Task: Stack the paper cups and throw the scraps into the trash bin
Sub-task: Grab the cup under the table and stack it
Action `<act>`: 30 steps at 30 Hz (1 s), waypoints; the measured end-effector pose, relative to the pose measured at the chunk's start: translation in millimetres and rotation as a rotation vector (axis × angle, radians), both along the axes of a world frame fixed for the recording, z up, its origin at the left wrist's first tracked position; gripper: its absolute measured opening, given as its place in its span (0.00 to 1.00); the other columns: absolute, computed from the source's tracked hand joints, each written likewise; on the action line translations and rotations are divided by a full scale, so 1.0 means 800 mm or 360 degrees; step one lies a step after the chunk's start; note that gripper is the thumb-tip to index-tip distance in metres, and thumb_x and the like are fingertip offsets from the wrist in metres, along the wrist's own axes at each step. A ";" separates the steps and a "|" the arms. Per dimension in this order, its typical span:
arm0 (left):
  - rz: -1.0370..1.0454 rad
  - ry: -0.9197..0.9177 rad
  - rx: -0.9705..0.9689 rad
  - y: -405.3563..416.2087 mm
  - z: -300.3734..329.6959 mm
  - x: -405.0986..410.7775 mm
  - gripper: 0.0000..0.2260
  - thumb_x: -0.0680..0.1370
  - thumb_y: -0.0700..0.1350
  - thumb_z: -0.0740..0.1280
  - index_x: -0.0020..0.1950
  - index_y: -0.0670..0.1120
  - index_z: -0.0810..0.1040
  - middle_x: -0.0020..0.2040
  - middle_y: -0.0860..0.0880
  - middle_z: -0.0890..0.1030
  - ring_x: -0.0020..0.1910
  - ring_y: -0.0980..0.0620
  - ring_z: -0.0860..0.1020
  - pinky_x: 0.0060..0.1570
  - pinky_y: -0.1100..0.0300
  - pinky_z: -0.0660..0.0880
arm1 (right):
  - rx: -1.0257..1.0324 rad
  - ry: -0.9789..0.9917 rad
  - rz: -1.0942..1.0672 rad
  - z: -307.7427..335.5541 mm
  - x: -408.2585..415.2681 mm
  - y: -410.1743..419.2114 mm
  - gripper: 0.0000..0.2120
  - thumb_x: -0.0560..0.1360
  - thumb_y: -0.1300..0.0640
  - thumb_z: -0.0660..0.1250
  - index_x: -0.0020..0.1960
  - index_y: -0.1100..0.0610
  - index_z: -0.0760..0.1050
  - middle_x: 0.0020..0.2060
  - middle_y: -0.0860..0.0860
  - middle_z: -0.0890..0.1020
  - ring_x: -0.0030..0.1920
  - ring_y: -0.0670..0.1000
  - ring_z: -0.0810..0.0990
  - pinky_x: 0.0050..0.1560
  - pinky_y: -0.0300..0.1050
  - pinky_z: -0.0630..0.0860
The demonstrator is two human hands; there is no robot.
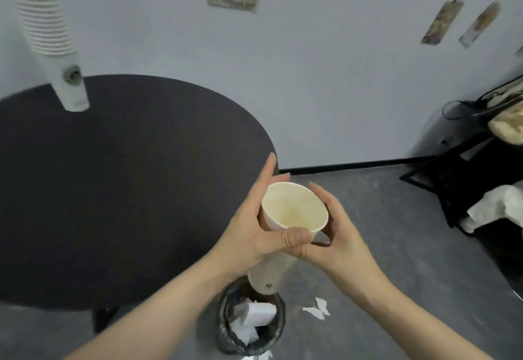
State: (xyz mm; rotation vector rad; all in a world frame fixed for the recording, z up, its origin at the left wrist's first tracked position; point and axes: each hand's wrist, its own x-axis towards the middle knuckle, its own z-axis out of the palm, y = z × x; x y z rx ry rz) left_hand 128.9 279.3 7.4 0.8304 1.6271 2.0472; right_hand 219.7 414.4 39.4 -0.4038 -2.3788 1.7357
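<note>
A short stack of white paper cups is held in the air beside the right edge of the round dark table, its open mouth facing me and its base pointing down. My left hand wraps the stack from the left, thumb across the front. My right hand cups it from the right. Straight below stands a small trash bin with a black liner and white paper scraps inside. A tall stack of white cups leans at the table's far left.
White paper scraps lie on the grey floor right of the bin, and another scrap sits at the bin's front. A black rack with bags and cloth stands at the right wall. Pictures hang on the wall.
</note>
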 end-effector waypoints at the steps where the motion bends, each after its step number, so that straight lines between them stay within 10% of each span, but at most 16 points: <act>1: 0.0043 0.0023 0.0016 -0.014 0.017 -0.013 0.49 0.58 0.64 0.77 0.72 0.68 0.53 0.68 0.60 0.70 0.66 0.58 0.72 0.64 0.62 0.69 | 0.0021 0.0032 0.0050 0.018 -0.016 -0.010 0.40 0.58 0.50 0.79 0.65 0.38 0.65 0.57 0.33 0.78 0.60 0.36 0.75 0.51 0.34 0.77; 13: 0.0492 0.0260 -0.0132 -0.249 0.134 -0.276 0.51 0.64 0.56 0.77 0.75 0.65 0.45 0.72 0.60 0.65 0.68 0.60 0.67 0.68 0.57 0.65 | 0.0169 0.0248 0.0534 0.130 -0.342 -0.216 0.44 0.51 0.41 0.79 0.65 0.46 0.69 0.57 0.42 0.79 0.59 0.44 0.78 0.57 0.46 0.77; 22: 0.0676 0.0491 -0.0092 -0.370 0.287 -0.507 0.43 0.69 0.47 0.75 0.75 0.60 0.52 0.61 0.61 0.73 0.58 0.64 0.74 0.54 0.67 0.73 | 0.0096 0.0387 0.0673 0.272 -0.588 -0.336 0.33 0.65 0.57 0.78 0.66 0.50 0.67 0.53 0.43 0.79 0.54 0.46 0.80 0.55 0.52 0.80; 30: 0.0700 0.0556 -0.0139 -0.395 0.387 -0.625 0.41 0.73 0.46 0.72 0.77 0.57 0.48 0.57 0.61 0.73 0.55 0.64 0.73 0.41 0.71 0.75 | 0.0236 0.0416 0.0718 0.371 -0.709 -0.361 0.35 0.61 0.49 0.80 0.65 0.49 0.72 0.56 0.47 0.82 0.56 0.48 0.82 0.52 0.56 0.81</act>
